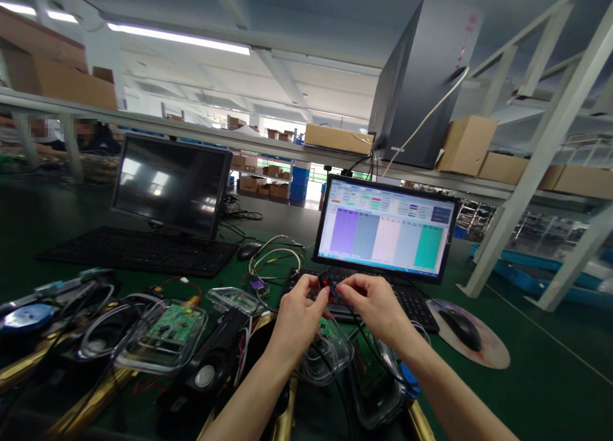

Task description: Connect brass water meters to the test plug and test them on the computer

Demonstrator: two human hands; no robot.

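Btwn the fingertips, over the near edge of the R kbd (414, 307), sits a small red part (325, 282) w/ thin leads (332, 290); finer detail too tiny to read. L hand (297, 313) pinches the part, thumb to forefinger. R hand (376, 304) has thumb + forefinger closed on the leads, just beside the L tips. Black cable (364, 336) hangs from nr the R fingers.

Just below the grip: clear case (338, 364) w/ green PCB (328, 329), partly hidden by L hand. Blue item (409, 380) next to R forearm. Left of grip: black spkr (223, 348), then 2nd case (160, 366) w/ its own PCB (172, 323); gold strips (22, 367) farther left. Up-left, nearer: purple plug (258, 286) by a pale cable (282, 249).

Right of grip: mouse (462, 329) on round pad (495, 351). Straight beyond grip: lit monitor (383, 233) w/ coloured columns. Beyond + left: dark monitor (167, 186), L kbd (143, 251) in front. Higher up, past the lit screen: shelf w/ PC tower (421, 77) + cartons (340, 136).
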